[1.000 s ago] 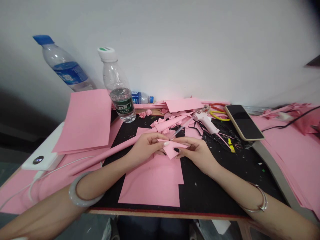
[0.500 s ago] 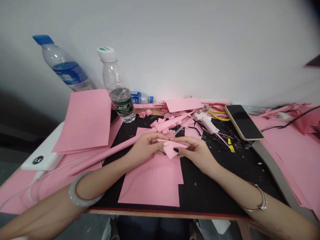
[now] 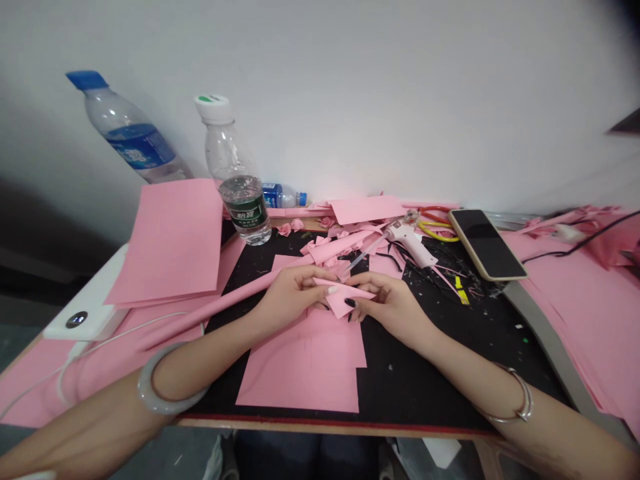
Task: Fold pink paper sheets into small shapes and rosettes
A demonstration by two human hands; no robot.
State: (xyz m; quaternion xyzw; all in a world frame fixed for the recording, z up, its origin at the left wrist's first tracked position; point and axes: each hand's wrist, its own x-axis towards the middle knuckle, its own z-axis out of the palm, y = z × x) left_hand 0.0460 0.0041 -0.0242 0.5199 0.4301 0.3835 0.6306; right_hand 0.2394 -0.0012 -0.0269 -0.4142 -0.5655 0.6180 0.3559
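A small folded piece of pink paper [image 3: 344, 298] is held just above the black mat [image 3: 425, 373] in the middle of the table. My left hand [image 3: 293, 297] pinches its left side with thumb and fingers. My right hand [image 3: 387, 303] pinches its right side, thumb on top. Under both hands lies a larger pink sheet [image 3: 307, 363] with a notched right edge. A long rolled pink paper tube [image 3: 235, 300] runs from behind my left hand toward the lower left.
A stack of pink sheets [image 3: 173, 240] lies at left, beside two upright water bottles [image 3: 235, 173] [image 3: 127, 133]. A white glue gun [image 3: 407, 240], pink scraps and a phone [image 3: 487, 243] sit at the back. More pink paper [image 3: 590, 300] covers the right side.
My right hand has shifted slightly left and down on the small pink piece. My left hand and everything else on the table stay where they were.
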